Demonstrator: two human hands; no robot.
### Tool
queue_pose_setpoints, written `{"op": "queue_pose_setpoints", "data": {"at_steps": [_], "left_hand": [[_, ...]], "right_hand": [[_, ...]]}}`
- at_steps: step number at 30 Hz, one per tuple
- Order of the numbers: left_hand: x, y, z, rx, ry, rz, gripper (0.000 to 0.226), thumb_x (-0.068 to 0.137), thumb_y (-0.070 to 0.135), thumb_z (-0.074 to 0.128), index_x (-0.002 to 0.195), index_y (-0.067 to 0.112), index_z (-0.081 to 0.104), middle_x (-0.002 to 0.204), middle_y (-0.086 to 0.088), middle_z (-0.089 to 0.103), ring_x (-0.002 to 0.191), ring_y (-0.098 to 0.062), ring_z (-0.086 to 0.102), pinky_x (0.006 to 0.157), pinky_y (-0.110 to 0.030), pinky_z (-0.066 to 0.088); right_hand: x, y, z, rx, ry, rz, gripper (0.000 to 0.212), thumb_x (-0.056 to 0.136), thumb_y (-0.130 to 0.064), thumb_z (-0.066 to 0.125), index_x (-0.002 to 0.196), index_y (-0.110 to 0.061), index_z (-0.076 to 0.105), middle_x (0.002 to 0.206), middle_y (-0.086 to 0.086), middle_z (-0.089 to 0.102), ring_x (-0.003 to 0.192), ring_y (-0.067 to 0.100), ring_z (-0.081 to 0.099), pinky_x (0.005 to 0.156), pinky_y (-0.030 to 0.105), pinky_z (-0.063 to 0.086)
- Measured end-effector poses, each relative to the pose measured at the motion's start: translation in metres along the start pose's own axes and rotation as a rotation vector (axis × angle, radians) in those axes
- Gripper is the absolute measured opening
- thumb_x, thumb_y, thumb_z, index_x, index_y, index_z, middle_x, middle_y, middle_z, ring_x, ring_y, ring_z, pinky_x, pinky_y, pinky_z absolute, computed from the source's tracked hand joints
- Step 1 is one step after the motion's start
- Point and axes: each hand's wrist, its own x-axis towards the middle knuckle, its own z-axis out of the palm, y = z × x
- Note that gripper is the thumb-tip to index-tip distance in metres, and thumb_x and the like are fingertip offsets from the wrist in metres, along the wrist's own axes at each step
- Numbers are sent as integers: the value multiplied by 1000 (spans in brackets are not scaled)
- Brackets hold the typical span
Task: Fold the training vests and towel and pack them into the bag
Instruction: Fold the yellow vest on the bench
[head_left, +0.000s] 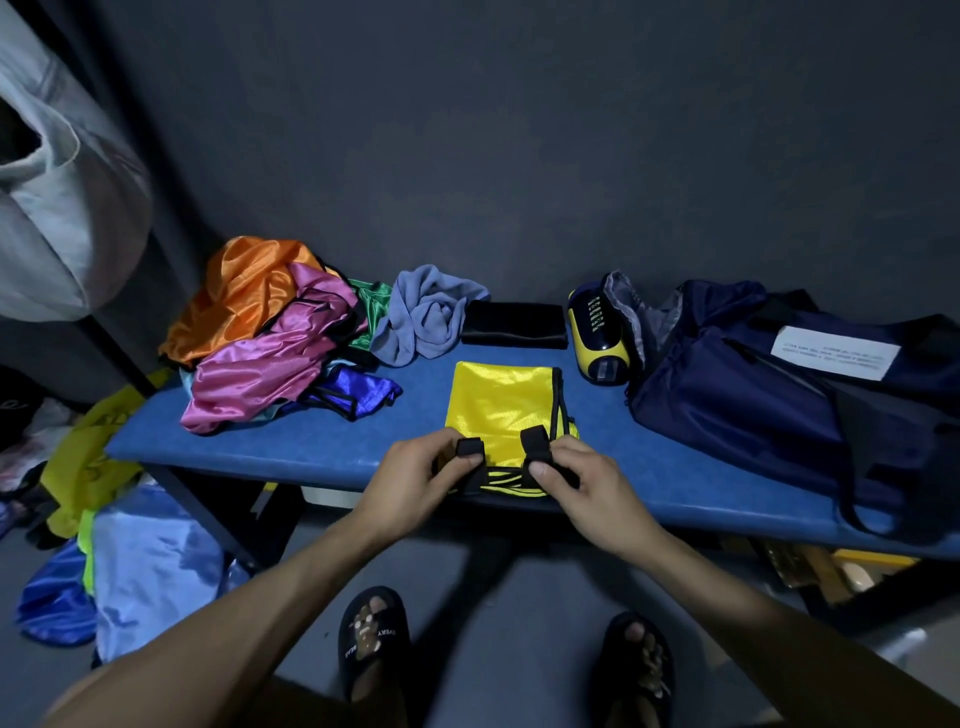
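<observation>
I am folding the yellow vest (503, 402) on the blue counter (322, 441): left hand (415, 480) and right hand (579, 486) are pinching its black straps. Next I must fold them forward evenly.

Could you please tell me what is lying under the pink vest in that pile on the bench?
Under the pink vest a blue vest and a light-blue edge stick out. An orange vest lies behind. Anything deeper is covered.
</observation>
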Motion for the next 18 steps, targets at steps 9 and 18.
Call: {"op": "queue_pose_setpoints", "data": {"at_steps": [9, 18], "left_hand": [[17, 0, 5, -68, 92, -101, 20, 85, 42, 81, 99, 33, 70, 75, 7, 66, 72, -9, 65, 67, -25, 50], [26, -7, 10, 20, 122, 24, 30, 74, 36, 90, 93, 30, 68, 95, 18, 62, 79, -4, 62, 71, -20, 50]], "right_hand": [[10, -9, 8, 14, 139, 152, 37, 100, -32, 64, 135, -31, 55, 78, -10, 60, 83, 4, 61, 79, 25, 47], [14, -18, 16, -129, 216, 14, 23, 96, -19, 66, 115, -30, 59, 103, -9, 48, 87, 1, 56, 73, 29, 48]]}}
